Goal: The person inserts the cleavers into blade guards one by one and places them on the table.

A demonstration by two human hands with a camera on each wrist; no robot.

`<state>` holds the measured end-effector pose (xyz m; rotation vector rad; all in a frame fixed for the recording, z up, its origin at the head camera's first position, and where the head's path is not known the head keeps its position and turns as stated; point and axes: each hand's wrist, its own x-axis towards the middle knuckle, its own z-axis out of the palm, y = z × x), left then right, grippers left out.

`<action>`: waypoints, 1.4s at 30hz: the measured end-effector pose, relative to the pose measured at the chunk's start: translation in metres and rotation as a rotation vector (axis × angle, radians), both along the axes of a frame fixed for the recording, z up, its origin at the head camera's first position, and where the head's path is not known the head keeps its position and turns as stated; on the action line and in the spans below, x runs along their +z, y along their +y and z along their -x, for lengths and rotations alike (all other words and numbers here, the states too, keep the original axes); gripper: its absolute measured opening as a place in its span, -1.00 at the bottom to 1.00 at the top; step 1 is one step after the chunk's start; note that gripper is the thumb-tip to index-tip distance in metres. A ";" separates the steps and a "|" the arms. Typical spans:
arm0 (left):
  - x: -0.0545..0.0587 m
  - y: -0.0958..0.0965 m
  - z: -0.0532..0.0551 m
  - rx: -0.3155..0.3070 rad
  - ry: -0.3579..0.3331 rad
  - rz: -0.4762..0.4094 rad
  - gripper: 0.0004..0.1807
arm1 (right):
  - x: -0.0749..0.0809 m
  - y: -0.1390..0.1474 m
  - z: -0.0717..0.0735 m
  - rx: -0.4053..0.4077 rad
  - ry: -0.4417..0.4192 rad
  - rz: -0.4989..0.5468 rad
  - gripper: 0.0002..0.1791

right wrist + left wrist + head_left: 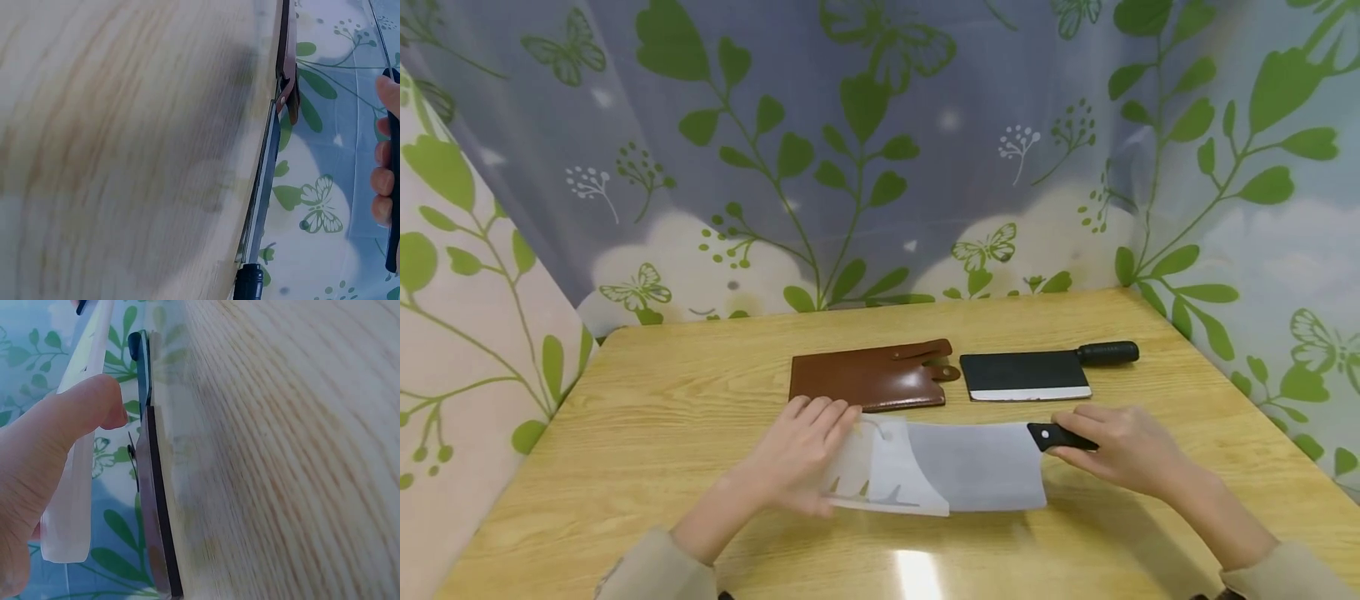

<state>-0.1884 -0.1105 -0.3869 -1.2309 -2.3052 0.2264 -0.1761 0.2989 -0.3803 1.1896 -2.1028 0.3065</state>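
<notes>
In the head view a wide steel cleaver (981, 467) is held level above the near part of the table. My right hand (1123, 446) grips its black riveted handle (1067, 436). The far end of the blade sits inside a whitish, partly see-through blade guard (898, 475), while the part by the handle is bare. My left hand (797, 454) holds the guard's outer end, fingers on top and thumb below. Seen from the left wrist, the thumb (94, 403) wraps over the pale guard (69, 525). From the right wrist, curled fingers (382, 180) circle the handle.
Behind the hands, a brown leather sheath (857, 379) with strap tabs lies on the wooden table (685, 383). To its right rests a black-bladed cleaver (1026, 371), its handle pointing right. A leaf-and-butterfly patterned curtain (925, 167) hangs along the table's back and sides.
</notes>
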 end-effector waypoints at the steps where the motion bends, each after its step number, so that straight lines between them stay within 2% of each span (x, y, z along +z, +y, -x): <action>1: 0.000 0.000 0.000 0.001 -0.002 0.002 0.26 | 0.000 0.000 -0.001 -0.007 0.001 -0.004 -0.50; 5: -0.001 -0.001 0.000 -0.005 0.000 0.011 0.26 | -0.001 -0.002 -0.004 -0.029 0.000 -0.019 -0.52; 11: -0.004 -0.004 0.003 -0.014 -0.019 0.012 0.27 | -0.009 -0.004 -0.003 -0.020 -0.018 -0.007 -0.49; 18: -0.006 -0.007 0.002 -0.011 -0.043 0.022 0.26 | -0.014 -0.007 -0.003 -0.047 0.011 -0.019 -0.47; 21: -0.006 -0.008 0.001 -0.012 -0.061 0.021 0.27 | -0.015 -0.009 -0.004 -0.048 -0.017 -0.013 -0.47; 27: -0.001 -0.002 0.001 -0.011 -0.097 0.009 0.31 | -0.015 -0.014 -0.005 -0.066 -0.072 0.008 -0.48; 32: 0.005 0.002 0.002 0.011 -0.114 0.031 0.28 | -0.012 -0.017 -0.004 -0.083 -0.053 0.011 -0.46; 37: 0.006 0.003 0.001 0.034 -0.124 0.054 0.28 | -0.009 -0.017 -0.005 -0.085 -0.065 -0.002 -0.46; 42: 0.004 0.003 0.002 0.030 -0.125 0.040 0.27 | -0.007 -0.016 -0.005 -0.074 -0.083 -0.015 -0.45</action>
